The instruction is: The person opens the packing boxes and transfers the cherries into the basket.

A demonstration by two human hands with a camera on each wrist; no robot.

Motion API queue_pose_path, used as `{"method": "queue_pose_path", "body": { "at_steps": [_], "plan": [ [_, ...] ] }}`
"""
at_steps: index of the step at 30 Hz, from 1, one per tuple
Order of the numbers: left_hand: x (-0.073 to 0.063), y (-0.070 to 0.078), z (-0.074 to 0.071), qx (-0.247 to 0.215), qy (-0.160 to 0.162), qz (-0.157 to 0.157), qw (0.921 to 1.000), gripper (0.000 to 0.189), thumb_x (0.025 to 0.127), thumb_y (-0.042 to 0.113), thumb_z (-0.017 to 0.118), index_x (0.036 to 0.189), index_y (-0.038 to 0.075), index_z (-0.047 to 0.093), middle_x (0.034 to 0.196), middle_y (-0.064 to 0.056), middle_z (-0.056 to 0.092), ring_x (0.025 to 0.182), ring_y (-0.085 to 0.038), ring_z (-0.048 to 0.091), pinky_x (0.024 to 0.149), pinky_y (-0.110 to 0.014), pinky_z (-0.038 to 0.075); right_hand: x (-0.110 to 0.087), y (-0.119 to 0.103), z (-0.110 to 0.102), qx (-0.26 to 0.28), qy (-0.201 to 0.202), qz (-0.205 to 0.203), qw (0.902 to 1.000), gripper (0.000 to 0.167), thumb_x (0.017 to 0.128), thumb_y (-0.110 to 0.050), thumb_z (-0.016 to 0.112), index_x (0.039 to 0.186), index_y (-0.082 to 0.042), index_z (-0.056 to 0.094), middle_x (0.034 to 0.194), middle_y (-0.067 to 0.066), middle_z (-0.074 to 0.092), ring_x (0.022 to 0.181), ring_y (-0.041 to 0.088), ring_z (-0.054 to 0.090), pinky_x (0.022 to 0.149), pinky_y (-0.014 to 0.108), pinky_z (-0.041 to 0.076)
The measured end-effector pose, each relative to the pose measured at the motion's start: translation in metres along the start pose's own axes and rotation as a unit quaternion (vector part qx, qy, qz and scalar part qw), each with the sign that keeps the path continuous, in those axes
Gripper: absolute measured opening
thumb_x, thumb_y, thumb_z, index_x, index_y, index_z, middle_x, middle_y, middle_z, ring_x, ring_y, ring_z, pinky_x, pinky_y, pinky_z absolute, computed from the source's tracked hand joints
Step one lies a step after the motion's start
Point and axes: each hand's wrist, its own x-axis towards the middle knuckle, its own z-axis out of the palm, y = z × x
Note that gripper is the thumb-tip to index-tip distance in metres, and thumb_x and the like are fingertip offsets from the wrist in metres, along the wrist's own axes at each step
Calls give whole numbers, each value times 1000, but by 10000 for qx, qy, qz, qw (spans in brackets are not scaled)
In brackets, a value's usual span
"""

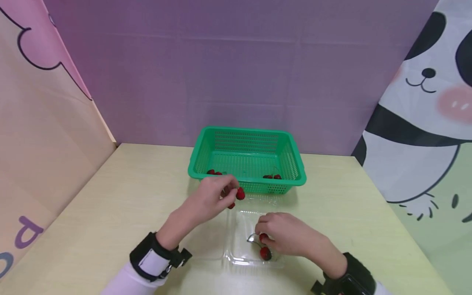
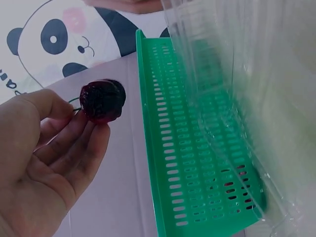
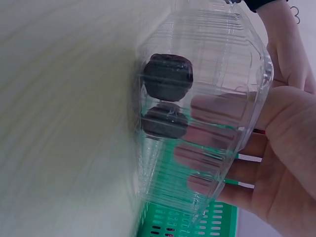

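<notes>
My left hand pinches the green stem of a dark red cherry in the left wrist view. In the head view two cherries hang at its fingertips, between the green basket and a clear plastic box. My right hand reaches over the right wall of the box, fingers fairly straight and spread inside it. Two cherries lie on the box floor right beside those fingers. Their thin stems point left in the head view.
Several cherries lie in the basket, at its front right and front left. Left of the box, its clear lid lies flat on the pale wooden table. A purple backdrop stands behind, with printed side panels left and right.
</notes>
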Motion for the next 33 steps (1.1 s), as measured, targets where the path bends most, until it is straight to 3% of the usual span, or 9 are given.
{"method": "queue_pose_path", "body": {
  "at_steps": [12,19,27,33],
  "plan": [
    [6,-9,-12,46,958,-430,9945,7,95,-3,67,100,1,69,90,-5,70,76,-12,67,67,-24,57,-1,-1,2,-238,-205,126,9994,15,85,-8,79,82,-17,68,75,-13,50,68,3,49,63,24,49],
    [7,-17,-14,-102,1204,-763,9897,8,95,-3,66,102,0,69,92,-8,72,74,-12,68,61,-26,57,-1,0,5,-187,-283,205,9992,16,85,-9,81,82,-18,68,76,-13,51,68,2,49,61,23,48],
    [10,-23,-15,146,1677,-1073,9799,5,95,-2,68,100,-1,69,93,-10,73,81,-18,71,65,-29,59,-1,-1,7,-115,-252,187,9994,17,85,-9,81,82,-18,67,77,-13,50,68,2,46,60,22,47],
    [10,-33,-17,-102,1857,-1490,9712,6,96,-3,67,101,-1,69,94,-11,74,81,-19,72,66,-28,60,-1,-3,7,89,-233,272,9993,19,85,-6,80,82,-17,65,77,-13,51,68,2,46,62,23,47]
  ]
}}
